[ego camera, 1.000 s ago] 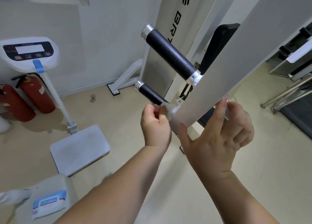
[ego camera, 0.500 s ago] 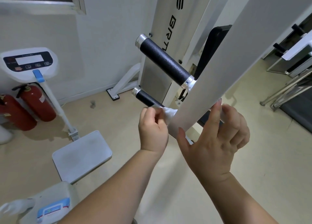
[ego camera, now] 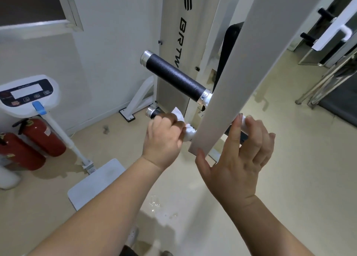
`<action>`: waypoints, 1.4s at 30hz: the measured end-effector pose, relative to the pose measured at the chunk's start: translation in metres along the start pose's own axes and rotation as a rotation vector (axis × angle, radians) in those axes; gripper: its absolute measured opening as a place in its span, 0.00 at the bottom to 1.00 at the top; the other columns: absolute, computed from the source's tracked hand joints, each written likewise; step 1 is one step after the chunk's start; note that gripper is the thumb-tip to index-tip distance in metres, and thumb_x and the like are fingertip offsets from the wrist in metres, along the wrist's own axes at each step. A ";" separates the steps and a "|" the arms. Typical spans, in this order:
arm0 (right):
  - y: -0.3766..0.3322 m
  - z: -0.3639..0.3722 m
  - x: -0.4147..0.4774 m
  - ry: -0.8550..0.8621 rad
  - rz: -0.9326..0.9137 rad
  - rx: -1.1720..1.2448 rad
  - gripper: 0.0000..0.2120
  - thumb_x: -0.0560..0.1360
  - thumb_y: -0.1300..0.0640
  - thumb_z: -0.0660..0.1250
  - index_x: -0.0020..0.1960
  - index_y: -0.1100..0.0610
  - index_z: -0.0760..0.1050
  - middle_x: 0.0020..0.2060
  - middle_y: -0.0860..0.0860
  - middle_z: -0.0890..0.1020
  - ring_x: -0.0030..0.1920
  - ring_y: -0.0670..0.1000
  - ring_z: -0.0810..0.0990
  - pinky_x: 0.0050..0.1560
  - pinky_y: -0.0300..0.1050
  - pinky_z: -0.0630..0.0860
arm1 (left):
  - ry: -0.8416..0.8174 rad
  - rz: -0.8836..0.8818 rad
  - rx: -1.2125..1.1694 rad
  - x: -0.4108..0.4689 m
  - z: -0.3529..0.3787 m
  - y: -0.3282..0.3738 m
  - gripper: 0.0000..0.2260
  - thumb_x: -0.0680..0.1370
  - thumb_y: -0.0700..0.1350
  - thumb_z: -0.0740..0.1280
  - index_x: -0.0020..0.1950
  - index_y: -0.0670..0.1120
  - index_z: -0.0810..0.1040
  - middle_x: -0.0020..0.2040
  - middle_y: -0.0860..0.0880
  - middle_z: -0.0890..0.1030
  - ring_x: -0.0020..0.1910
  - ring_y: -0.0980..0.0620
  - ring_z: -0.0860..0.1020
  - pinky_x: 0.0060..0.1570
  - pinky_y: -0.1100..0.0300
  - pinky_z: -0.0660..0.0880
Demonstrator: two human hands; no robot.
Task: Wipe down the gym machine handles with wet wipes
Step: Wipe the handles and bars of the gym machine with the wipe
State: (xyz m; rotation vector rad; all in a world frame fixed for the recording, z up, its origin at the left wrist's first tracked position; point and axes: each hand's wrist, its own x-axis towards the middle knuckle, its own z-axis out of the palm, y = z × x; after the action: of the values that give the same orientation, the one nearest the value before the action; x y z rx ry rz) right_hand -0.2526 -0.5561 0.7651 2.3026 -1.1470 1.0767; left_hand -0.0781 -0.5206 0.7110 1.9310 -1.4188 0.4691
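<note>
The left hand [ego camera: 164, 138] has slid forward from beside the white bar [ego camera: 241, 82] onto the lower handle [ego camera: 153, 111]. Its grip is now clenched around that handle, with the wet wipe [ego camera: 179, 115] bunched under the fingers and sticking out toward the bar. The right hand [ego camera: 239, 159] grasps the bar's lower end, thumb in front, index finger straight along its edge and the other fingers curled behind. The upper handle [ego camera: 173, 76] is bare. On the beige floor [ego camera: 289, 178] stand a weighing scale [ego camera: 96, 184] and two red fire extinguishers [ego camera: 44, 138] by the wall.
</note>
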 end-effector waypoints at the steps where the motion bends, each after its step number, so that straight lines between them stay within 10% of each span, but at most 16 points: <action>1: -0.002 0.000 -0.001 -0.006 0.011 0.001 0.42 0.70 0.41 0.68 0.74 0.66 0.64 0.70 0.62 0.63 0.72 0.66 0.64 0.78 0.63 0.52 | -0.029 0.068 0.029 0.006 -0.003 -0.011 0.11 0.77 0.45 0.64 0.48 0.44 0.85 0.47 0.44 0.82 0.45 0.39 0.77 0.44 0.52 0.69; 9: -0.026 0.000 -0.013 -0.044 0.135 -0.046 0.47 0.71 0.43 0.71 0.77 0.66 0.53 0.75 0.67 0.56 0.78 0.71 0.51 0.77 0.69 0.46 | -0.339 0.446 -0.135 0.038 -0.027 -0.062 0.16 0.79 0.52 0.62 0.52 0.45 0.86 0.48 0.46 0.85 0.46 0.40 0.82 0.50 0.51 0.79; 14: -0.071 -0.009 -0.040 0.072 -0.070 0.182 0.35 0.69 0.56 0.73 0.72 0.59 0.62 0.75 0.59 0.60 0.76 0.64 0.61 0.73 0.66 0.62 | -0.493 0.559 -0.397 0.043 -0.034 -0.066 0.09 0.78 0.50 0.68 0.54 0.50 0.85 0.49 0.50 0.82 0.49 0.44 0.80 0.45 0.52 0.80; 17: -0.098 -0.008 -0.050 -0.113 -0.107 0.251 0.27 0.68 0.62 0.74 0.66 0.60 0.76 0.64 0.57 0.72 0.62 0.58 0.75 0.62 0.51 0.73 | -0.744 0.554 -0.460 0.070 -0.044 -0.071 0.13 0.78 0.54 0.64 0.53 0.52 0.85 0.48 0.51 0.81 0.48 0.47 0.79 0.46 0.54 0.77; 24: -0.114 0.004 -0.047 -0.306 0.163 0.022 0.21 0.74 0.60 0.70 0.65 0.66 0.77 0.62 0.61 0.77 0.54 0.58 0.79 0.51 0.53 0.79 | -1.239 0.156 -0.911 0.121 -0.032 -0.118 0.05 0.70 0.47 0.79 0.41 0.46 0.88 0.43 0.46 0.85 0.38 0.46 0.82 0.35 0.53 0.79; 35: -0.130 0.018 -0.062 -0.501 0.235 -0.049 0.26 0.73 0.56 0.70 0.68 0.67 0.74 0.72 0.61 0.71 0.68 0.59 0.74 0.70 0.58 0.70 | -1.374 0.188 -0.909 0.131 -0.006 -0.090 0.03 0.76 0.46 0.75 0.45 0.51 0.89 0.46 0.48 0.87 0.51 0.44 0.84 0.57 0.42 0.80; 42: -0.140 0.028 -0.056 -0.481 0.297 -0.100 0.32 0.71 0.52 0.72 0.70 0.66 0.71 0.74 0.62 0.70 0.68 0.60 0.73 0.67 0.52 0.71 | -1.211 -0.011 -0.968 0.125 -0.010 -0.132 0.06 0.75 0.41 0.75 0.40 0.50 0.88 0.43 0.47 0.87 0.43 0.50 0.83 0.45 0.50 0.77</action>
State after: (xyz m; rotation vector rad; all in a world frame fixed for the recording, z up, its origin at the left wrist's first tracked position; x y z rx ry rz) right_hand -0.1497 -0.4580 0.7078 2.4316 -1.7222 0.5389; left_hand 0.0890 -0.5771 0.7570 1.2981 -1.7569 -1.3922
